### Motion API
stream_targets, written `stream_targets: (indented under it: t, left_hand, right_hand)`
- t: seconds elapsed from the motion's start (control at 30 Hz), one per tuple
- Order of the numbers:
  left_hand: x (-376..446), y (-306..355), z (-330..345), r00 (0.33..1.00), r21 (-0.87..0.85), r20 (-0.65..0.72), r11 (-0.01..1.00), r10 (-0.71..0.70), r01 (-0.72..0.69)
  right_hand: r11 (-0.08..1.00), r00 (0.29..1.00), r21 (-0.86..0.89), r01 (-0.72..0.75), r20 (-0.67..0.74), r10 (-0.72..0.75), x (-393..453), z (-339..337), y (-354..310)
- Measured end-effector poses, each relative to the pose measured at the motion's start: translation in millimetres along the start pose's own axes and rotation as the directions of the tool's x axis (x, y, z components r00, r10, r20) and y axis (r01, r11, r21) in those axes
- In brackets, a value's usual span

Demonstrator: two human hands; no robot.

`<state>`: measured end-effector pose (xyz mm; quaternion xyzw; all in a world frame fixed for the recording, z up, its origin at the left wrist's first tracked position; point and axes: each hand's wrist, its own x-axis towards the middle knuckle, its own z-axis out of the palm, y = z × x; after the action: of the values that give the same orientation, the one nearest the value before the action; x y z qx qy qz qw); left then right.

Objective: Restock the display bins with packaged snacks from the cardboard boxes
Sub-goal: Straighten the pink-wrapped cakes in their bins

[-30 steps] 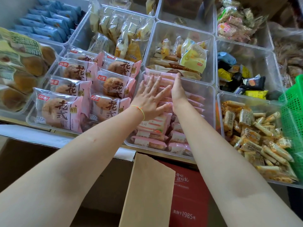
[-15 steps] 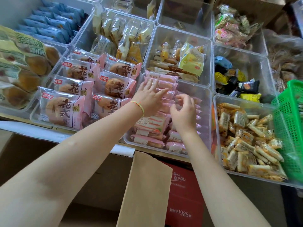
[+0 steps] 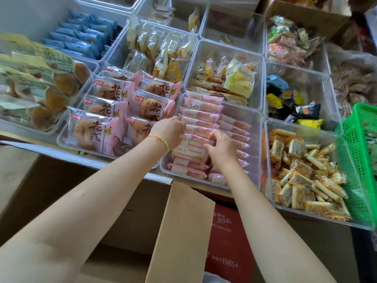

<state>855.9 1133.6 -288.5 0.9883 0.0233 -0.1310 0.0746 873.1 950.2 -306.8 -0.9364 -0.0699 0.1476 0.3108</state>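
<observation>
Under both hands, the pink snack packets (image 3: pixel 201 117) stand in a tight row along the left side of a clear display bin (image 3: pixel 257 144), with a lower second row just to the right of it. The left hand (image 3: pixel 169 130) has its fingers curled onto the near packets of the tall row, gripping their left ends. The right hand (image 3: pixel 221 148) is curled too, fingertips pinching a packet edge near the middle of the bin — exactly how many packets each hand holds I cannot tell.

My judgement is that the row is being squared up, and the risk lies there: the packets are slick film standing on edge, so an uneven squeeze from one hand could tip the stack over onto the lower row, or pop one out over the near rim.

Left of the left hand sits a bin of large pink-wrapped pastries (image 3: pixel 98 131), touching the working bin's wall. Right of the right hand is a bin of loose orange-and-white bars (image 3: pixel 304 180), and beyond it a green basket (image 3: pixel 361 160). Below the forearms, the cardboard box (image 3: pixel 122 201) stands open, one flap (image 3: pixel 181 231) raised between the arms — a wrist drawn back carelessly could catch it.
</observation>
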Motion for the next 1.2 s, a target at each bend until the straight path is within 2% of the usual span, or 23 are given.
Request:
stream_targets:
  t: [0.07, 0.13, 0.23, 0.3, 0.37, 0.43, 0.53, 0.73, 0.83, 0.9, 0.97, 1.03, 1.1, 1.2]
  left_hand:
    - [0, -1, 1, 1.000, -0.015, -0.011, 1.000, -0.004, 0.004]
    - [0, -3, 2, 1.000, 0.008, -0.026, 1.000, 0.005, -0.004]
    - [-1, -6, 2, 0.991, 0.075, -0.128, 0.996, 0.050, -0.040]
    - [-3, -7, 3, 0.980, 0.101, -0.146, 0.988, 0.135, -0.121]
    - [-6, -3, 5, 0.980, 0.128, -0.030, 0.974, 0.194, -0.189]
    - [-5, 0, 10, 0.978, 0.171, 0.083, 0.965, 0.189, -0.201]
    - [-7, -2, 19, 0.976, 0.268, 0.130, 0.942, 0.172, -0.202]
    - [-3, 2, 20, 0.991, 0.311, 0.075, 0.942, 0.111, -0.129]
    - [-2, 3, 17, 0.994, 0.334, 0.062, 0.936, 0.092, -0.108]
    - [-1, 4, 16, 0.995, 0.345, 0.054, 0.933, 0.088, -0.102]
    - [0, 6, 17, 0.992, 0.334, 0.047, 0.934, 0.118, -0.127]
    - [0, 7, 20, 0.985, 0.315, 0.037, 0.934, 0.166, -0.169]
    - [0, 8, 24, 0.980, 0.314, 0.040, 0.929, 0.195, -0.198]
    - [1, 5, 29, 0.979, 0.309, 0.081, 0.929, 0.187, -0.203]
  right_hand:
    - [0.999, 1.000, -0.028, -0.024, -0.006, 0.023, 3, -1, -2]
    - [0.988, 0.998, -0.152, -0.033, -0.065, 0.024, 1, -4, -5]
    - [0.924, 0.972, -0.382, 0.034, -0.203, -0.120, -5, -10, -7]
    - [0.879, 0.965, -0.450, 0.156, -0.120, -0.233, -6, -10, -10]
    - [0.830, 0.961, -0.494, 0.260, 0.052, -0.270, -4, -1, -15]
    - [0.796, 0.957, -0.531, 0.292, 0.158, -0.245, -1, 12, -17]
    - [0.757, 0.964, -0.598, 0.264, 0.195, -0.182, -1, 22, -11]
    - [0.708, 0.974, -0.669, 0.226, 0.176, -0.144, -3, 25, -8]
    - [0.717, 0.972, -0.657, 0.233, 0.185, -0.147, -1, 26, -8]
    - [0.776, 0.974, -0.588, 0.226, 0.139, -0.178, 0, 21, -8]
    - [0.855, 0.986, -0.495, 0.154, 0.018, -0.167, 3, 15, -7]
    - [0.932, 0.997, -0.361, 0.029, -0.061, -0.055, 7, 10, -8]
    - [0.973, 0.999, -0.225, -0.050, -0.018, 0.047, 11, 10, -12]
    - [0.983, 1.000, -0.182, 0.000, 0.019, 0.004, 14, 17, -20]
